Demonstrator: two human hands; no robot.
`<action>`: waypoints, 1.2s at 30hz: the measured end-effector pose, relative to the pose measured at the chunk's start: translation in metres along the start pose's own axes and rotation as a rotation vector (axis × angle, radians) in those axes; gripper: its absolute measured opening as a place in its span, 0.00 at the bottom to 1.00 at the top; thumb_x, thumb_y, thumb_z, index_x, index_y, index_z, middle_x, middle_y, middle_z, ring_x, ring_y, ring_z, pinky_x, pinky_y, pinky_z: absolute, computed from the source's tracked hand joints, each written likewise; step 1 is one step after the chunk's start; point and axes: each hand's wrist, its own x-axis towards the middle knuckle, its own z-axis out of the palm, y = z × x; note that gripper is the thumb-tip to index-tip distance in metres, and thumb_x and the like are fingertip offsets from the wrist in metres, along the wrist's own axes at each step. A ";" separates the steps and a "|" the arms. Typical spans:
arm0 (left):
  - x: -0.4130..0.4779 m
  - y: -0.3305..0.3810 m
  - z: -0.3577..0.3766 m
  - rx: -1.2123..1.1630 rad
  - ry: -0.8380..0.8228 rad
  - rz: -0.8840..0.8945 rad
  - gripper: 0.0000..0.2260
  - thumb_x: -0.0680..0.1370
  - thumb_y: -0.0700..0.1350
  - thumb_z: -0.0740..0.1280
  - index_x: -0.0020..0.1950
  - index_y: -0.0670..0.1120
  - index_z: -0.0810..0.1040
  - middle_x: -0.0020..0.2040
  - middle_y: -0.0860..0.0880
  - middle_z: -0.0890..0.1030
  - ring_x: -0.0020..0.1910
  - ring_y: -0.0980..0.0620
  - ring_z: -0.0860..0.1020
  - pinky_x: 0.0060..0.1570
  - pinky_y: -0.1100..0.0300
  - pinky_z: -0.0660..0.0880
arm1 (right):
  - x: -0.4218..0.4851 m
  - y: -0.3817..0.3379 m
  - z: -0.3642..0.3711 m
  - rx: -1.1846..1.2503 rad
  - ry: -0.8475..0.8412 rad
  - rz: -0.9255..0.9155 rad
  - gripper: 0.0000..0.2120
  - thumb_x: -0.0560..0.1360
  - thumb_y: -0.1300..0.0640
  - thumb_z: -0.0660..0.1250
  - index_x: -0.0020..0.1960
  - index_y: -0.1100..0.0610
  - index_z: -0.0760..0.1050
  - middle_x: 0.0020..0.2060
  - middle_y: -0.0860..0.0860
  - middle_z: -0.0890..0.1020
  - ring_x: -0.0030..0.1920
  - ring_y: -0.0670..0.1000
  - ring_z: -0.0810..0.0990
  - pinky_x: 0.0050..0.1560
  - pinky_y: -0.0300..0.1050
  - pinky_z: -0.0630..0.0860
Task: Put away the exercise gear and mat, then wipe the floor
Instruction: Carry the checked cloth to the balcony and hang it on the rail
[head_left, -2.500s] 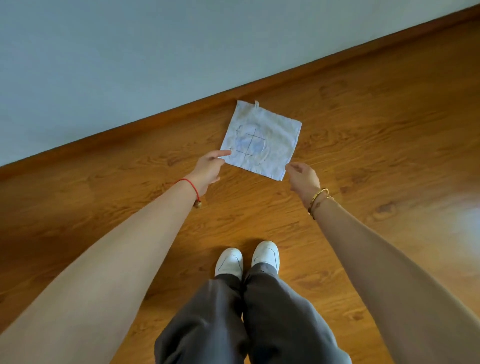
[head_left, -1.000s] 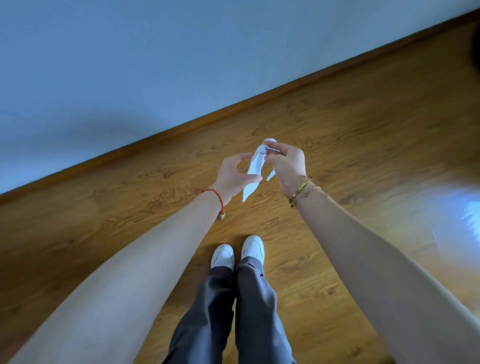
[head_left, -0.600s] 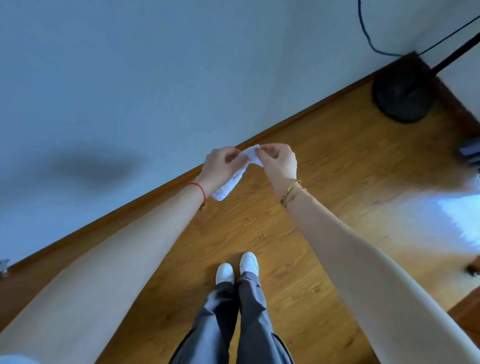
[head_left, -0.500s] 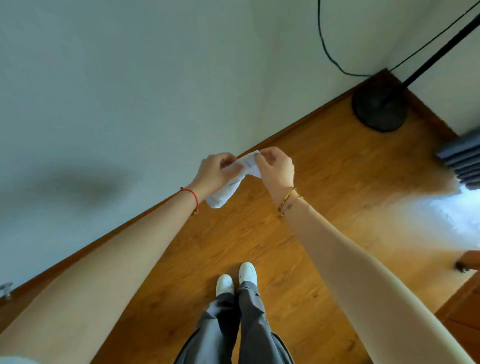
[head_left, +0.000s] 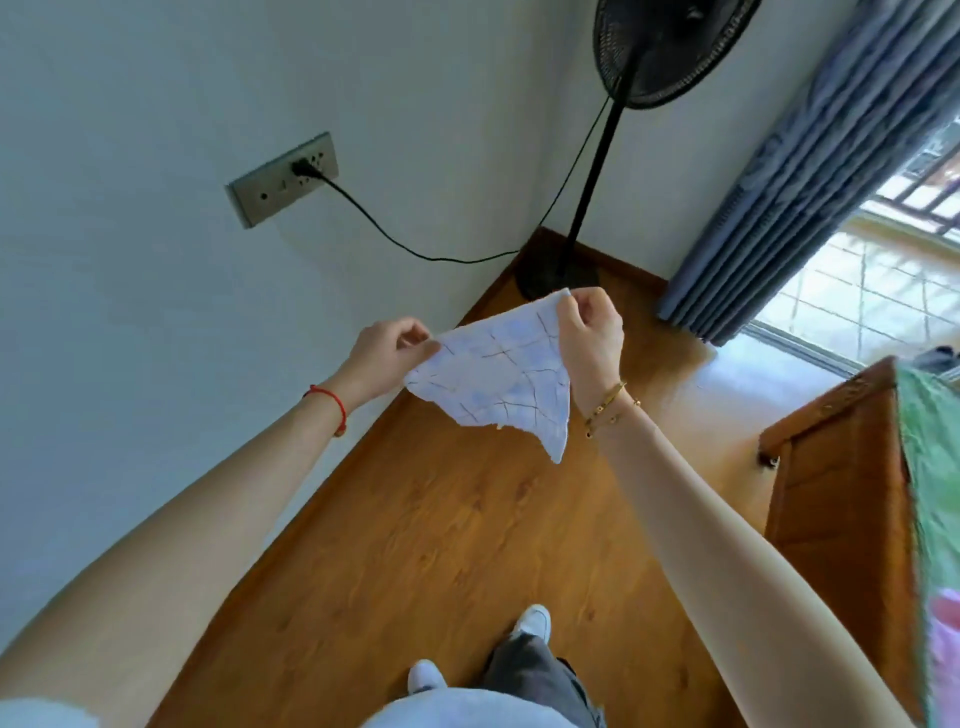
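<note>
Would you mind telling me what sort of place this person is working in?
Most likely a room in a home: wooden floor, a standing fan, a wall socket, and grey curtains by a window.

A black fan (head_left: 660, 47) stands beside grey curtains (head_left: 810, 182).

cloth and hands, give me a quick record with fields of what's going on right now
cloth: white with dark lines, spread open in the air above the floor
left hand: pinches its left corner
right hand: pinches its top corner
free corner: hangs down
behind: standing fan; black cord plugged into wall socket
right side: grey curtain, wooden cabinet
</note>
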 end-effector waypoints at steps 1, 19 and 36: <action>0.009 0.021 0.001 -0.004 0.009 0.045 0.09 0.80 0.50 0.68 0.53 0.45 0.80 0.46 0.50 0.81 0.46 0.54 0.78 0.41 0.67 0.72 | 0.008 -0.002 -0.017 0.004 0.039 0.000 0.06 0.81 0.57 0.61 0.50 0.59 0.75 0.37 0.45 0.74 0.36 0.44 0.73 0.33 0.27 0.70; 0.160 0.366 0.137 0.195 0.080 0.834 0.14 0.78 0.55 0.70 0.43 0.45 0.79 0.39 0.49 0.79 0.36 0.53 0.76 0.37 0.57 0.73 | 0.169 0.013 -0.370 0.036 0.405 -0.211 0.05 0.74 0.63 0.62 0.43 0.61 0.76 0.31 0.47 0.72 0.32 0.43 0.68 0.33 0.36 0.66; 0.369 0.553 0.308 0.048 0.118 1.021 0.10 0.79 0.49 0.71 0.49 0.41 0.83 0.46 0.44 0.81 0.45 0.48 0.79 0.45 0.68 0.68 | 0.374 0.078 -0.541 -0.039 0.704 -0.099 0.07 0.75 0.59 0.62 0.39 0.54 0.74 0.28 0.45 0.71 0.27 0.40 0.66 0.31 0.39 0.65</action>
